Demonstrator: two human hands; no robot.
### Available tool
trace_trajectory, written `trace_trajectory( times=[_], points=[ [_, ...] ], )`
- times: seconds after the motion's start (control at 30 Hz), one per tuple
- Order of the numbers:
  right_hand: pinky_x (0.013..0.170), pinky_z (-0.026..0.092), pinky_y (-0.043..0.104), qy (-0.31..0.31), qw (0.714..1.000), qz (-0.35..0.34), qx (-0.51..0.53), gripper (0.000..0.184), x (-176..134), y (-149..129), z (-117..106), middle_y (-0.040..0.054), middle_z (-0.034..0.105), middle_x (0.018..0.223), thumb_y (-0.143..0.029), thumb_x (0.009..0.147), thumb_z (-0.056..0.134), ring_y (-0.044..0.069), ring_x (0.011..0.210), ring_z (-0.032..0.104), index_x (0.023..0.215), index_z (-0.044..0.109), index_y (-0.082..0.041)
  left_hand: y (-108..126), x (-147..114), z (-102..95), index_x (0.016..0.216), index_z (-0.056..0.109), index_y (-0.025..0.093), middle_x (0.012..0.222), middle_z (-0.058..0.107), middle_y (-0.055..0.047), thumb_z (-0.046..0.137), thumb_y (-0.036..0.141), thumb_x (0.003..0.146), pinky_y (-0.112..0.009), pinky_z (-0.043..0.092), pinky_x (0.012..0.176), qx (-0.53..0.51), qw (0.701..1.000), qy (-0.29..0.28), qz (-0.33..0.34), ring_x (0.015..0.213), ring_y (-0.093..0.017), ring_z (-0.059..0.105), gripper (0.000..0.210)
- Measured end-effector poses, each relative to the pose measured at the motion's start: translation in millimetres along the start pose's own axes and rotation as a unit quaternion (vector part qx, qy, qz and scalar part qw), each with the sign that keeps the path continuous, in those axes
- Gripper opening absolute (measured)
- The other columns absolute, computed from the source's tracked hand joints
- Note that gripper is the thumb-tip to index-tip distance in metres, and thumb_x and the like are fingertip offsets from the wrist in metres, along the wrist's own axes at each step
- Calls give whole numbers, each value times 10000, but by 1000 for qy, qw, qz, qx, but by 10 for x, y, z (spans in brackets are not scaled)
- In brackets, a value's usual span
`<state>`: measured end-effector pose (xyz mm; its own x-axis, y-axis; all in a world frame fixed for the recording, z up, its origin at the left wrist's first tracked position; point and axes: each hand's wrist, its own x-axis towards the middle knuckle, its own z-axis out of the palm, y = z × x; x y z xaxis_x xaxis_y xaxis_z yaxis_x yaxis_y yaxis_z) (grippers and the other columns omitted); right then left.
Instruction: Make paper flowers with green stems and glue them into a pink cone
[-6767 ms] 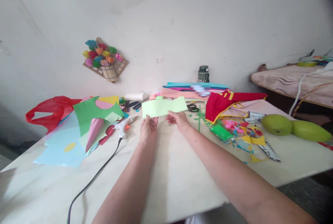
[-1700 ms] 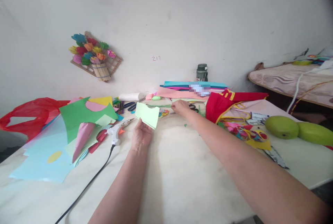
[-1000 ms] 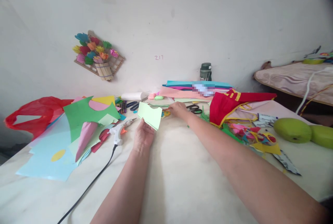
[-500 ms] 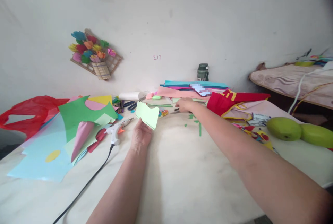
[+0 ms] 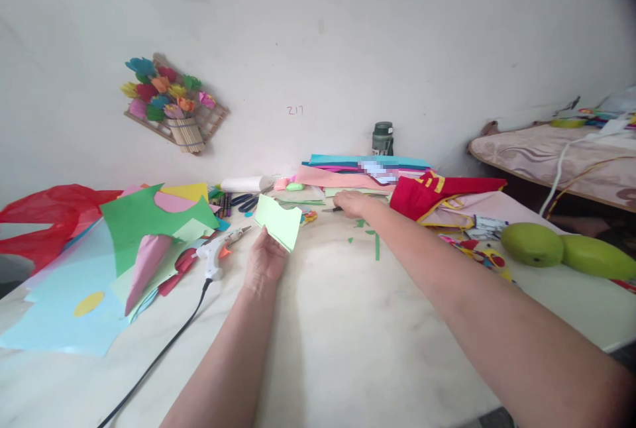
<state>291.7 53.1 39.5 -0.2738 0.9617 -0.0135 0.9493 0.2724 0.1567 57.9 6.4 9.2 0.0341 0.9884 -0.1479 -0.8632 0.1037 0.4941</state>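
Near the middle of the view, my left hand (image 5: 268,256) pinches a light green piece of paper (image 5: 278,221) by its lower edge. The paper looks folded, and a notch is cut into its top edge. My right hand (image 5: 352,203) reaches to the back of the table, fingers closed over a thin pointed tool (image 5: 330,210) with a grey tip and dark handle. Most of that tool is hidden, so its kind is unclear. Green paper scraps (image 5: 376,246) lie just below my right wrist. Small colourful cut pieces (image 5: 309,216) sit between my hands.
At left, a white glue gun (image 5: 212,260) with a black cord lies by a pink paper cone (image 5: 146,272) and coloured sheets. Behind stand stacked papers (image 5: 342,177) and a green bottle (image 5: 382,139). At right are a red cloth (image 5: 422,197) and green fruits (image 5: 534,244).
My right hand's fingers have closed down over the thin tool at the back. My left hand still holds the green paper. The whole view has shifted slightly.
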Motion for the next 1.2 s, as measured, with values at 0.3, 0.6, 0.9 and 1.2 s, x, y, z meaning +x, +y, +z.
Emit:
trace_trajectory(
  times=[0.3, 0.6, 0.9, 1.2],
  points=[
    [706, 428, 282, -30, 997, 73, 5, 333, 167, 136, 6, 143, 640, 976, -21, 656, 522, 229, 861, 603, 950, 640, -124, -9, 38, -24, 993, 576, 106, 691, 684, -57, 397, 118, 850, -198, 526, 631, -8, 1000, -5, -16, 681, -131, 658, 229],
    [855, 374, 385, 66, 981, 184, 9, 382, 226, 85, 86, 226, 518, 1153, -56, 778, 368, 302, 1092, 456, 1094, 581, -50, -50, 49, -29, 842, 586, 119, 679, 672, -30, 456, 86, 815, -179, 527, 601, 30, 999, -2, 11, 614, -103, 641, 137],
    [1052, 135, 395, 38, 983, 118, 139, 585, -181, -778, 456, 105, 169, 1454, -392, 860, 267, 238, 1329, 122, 1380, 232, -126, -97, 100, -113, 683, 561, 124, 555, 622, -4, 515, 115, 784, -171, 500, 499, 102, 992, -65, 30, 513, -97, 606, 111],
    [1036, -137, 454, 14, 983, 137, 119, 724, -602, -304, 467, 99, 159, 1453, -563, 840, 74, 196, 1343, 39, 1387, 207, -107, -137, 20, -113, 710, 574, 102, 623, 648, -51, 610, 169, 728, -184, 494, 499, 174, 980, -94, 26, 518, -115, 609, 78]
  ],
)
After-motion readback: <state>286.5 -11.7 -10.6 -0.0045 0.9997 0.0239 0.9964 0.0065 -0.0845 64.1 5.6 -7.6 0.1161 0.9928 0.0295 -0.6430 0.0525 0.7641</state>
